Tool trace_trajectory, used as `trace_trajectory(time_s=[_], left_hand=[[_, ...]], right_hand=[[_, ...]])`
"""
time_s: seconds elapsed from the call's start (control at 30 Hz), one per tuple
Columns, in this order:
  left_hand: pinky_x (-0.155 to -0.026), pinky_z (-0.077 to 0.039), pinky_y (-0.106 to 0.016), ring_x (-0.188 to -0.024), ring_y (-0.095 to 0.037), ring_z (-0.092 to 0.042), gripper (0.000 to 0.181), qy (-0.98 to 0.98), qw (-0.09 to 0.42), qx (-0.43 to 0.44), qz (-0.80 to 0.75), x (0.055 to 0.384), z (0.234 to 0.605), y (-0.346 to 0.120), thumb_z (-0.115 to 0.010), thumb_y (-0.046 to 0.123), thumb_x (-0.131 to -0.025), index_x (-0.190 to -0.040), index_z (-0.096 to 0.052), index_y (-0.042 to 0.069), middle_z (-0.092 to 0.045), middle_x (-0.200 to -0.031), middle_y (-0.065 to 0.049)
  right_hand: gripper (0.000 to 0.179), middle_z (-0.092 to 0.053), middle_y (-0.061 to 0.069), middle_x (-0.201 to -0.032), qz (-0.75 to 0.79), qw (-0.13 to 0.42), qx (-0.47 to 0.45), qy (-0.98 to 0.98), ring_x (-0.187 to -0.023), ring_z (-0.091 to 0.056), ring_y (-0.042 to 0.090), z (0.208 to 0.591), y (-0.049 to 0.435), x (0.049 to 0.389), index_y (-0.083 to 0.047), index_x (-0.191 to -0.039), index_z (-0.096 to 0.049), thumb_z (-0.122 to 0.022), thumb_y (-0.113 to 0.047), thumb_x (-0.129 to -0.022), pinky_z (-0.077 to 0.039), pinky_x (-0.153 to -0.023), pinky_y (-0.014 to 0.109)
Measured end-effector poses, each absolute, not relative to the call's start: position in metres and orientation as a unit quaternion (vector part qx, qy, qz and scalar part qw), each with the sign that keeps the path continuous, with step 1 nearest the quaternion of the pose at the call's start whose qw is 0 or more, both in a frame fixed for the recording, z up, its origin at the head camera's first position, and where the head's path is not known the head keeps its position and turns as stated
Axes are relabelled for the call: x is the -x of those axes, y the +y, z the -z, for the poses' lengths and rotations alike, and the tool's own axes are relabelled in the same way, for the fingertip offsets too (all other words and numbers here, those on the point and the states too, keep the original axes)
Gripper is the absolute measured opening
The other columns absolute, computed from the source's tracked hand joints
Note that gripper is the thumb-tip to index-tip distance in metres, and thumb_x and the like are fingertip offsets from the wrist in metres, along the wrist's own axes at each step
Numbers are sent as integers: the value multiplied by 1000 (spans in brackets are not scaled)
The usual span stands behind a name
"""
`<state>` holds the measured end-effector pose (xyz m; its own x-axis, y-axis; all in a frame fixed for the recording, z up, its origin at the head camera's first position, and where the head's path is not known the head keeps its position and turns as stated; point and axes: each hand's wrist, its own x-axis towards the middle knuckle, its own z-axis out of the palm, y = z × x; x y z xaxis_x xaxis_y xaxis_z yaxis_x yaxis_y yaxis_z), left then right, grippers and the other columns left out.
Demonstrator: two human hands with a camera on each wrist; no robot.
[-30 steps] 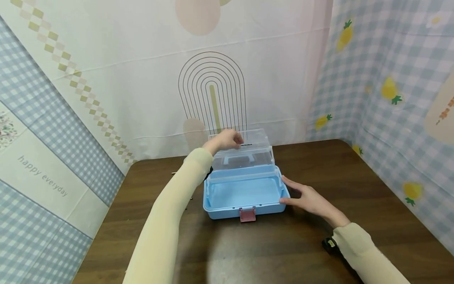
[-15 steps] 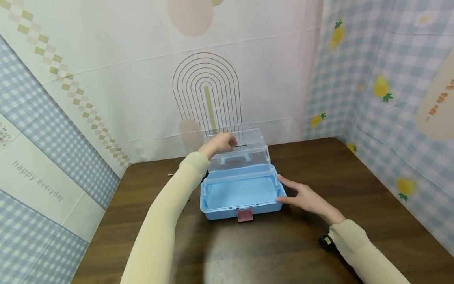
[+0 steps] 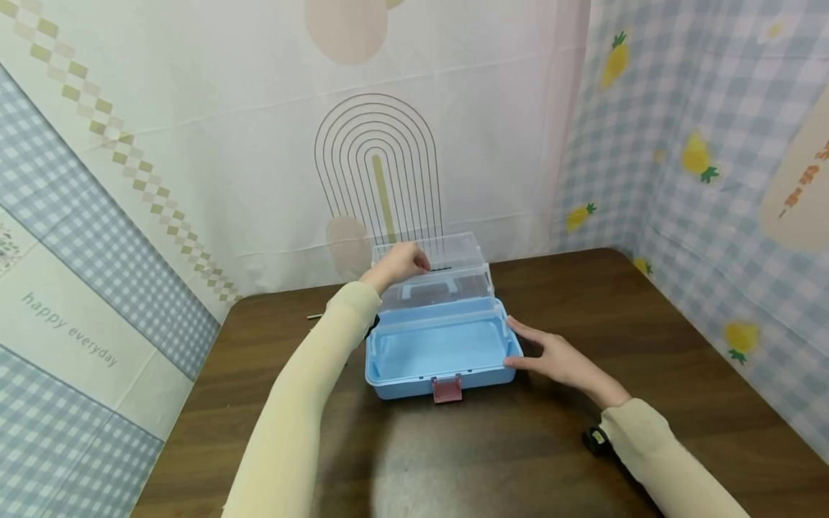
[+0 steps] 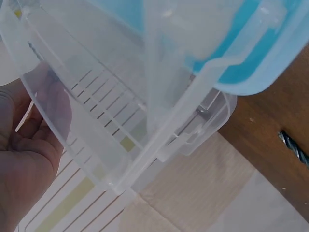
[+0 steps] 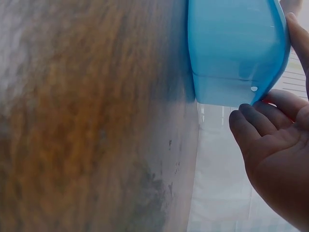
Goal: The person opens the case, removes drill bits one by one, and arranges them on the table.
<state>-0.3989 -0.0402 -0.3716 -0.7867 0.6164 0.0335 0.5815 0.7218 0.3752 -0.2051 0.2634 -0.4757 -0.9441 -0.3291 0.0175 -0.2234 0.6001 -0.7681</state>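
A blue toolbox (image 3: 447, 349) stands on the table with its clear lid and tray raised at the back. My left hand (image 3: 403, 262) reaches to the raised clear tray (image 3: 453, 257) and pinches a dark, twisted drill bit (image 3: 442, 270) by one end. In the left wrist view, the drill bit (image 4: 34, 50) shows through the clear plastic, past the fingertips of that hand (image 4: 34, 130). My right hand (image 3: 557, 360) grips the toolbox's right end, thumb toward the front corner and fingers toward the back. A pink latch (image 3: 447, 390) hangs down at the box's front.
Another drill bit (image 4: 293, 149) lies on the brown table (image 3: 583, 302) left of the toolbox, partly out of frame. A thin rod (image 3: 314, 316) also rests there, near my left forearm. A patterned cloth (image 3: 505, 129) hangs behind the table.
My left hand has lowered slightly with the drill bit, closer to the tray's edge. My right hand keeps its hold on the toolbox. The head view has shifted a little.
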Motion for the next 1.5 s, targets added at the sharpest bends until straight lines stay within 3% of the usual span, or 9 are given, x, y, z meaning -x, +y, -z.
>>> trace_trajectory(time_s=[0.7, 0.9, 1.2, 1.5], left_hand=[[-88, -54, -37, -99, -24, -65, 21, 928, 52, -335, -157, 398, 375, -39, -55, 8, -104, -117, -71, 1, -70, -109, -11], [-89, -52, -36, -102, -25, -64, 22, 923, 45, -347, -161, 396, 363, -39, -52, 7, -105, -117, -68, 0, -68, -111, -13], [-84, -50, -37, -92, -25, -59, 20, 917, 29, -342, -203, 400, 326, -41, -48, 8, -107, -117, -62, -2, -65, -108, -16], [-83, -50, -36, -89, -23, -56, 18, 913, 25, -354, -200, 399, 320, -44, -47, 7, -107, -116, -59, -2, -63, -106, -16]], right_hand=[[89, -24, 11, -164, 427, 64, 148, 890, -148, -27, 39, 477, 262, 205, -25, -160, -28, -70, -56, -89, -31, -111, 65], [88, -26, 12, -163, 419, 66, 144, 894, -147, -28, 40, 478, 263, 204, -25, -160, -29, -71, -56, -89, -32, -110, 65], [89, -26, 12, -164, 415, 64, 141, 896, -147, -28, 40, 475, 263, 205, -26, -160, -28, -71, -57, -88, -32, -109, 66], [89, -25, 12, -164, 415, 68, 143, 896, -147, -27, 40, 475, 265, 205, -25, -160, -28, -70, -57, -89, -31, -110, 66]])
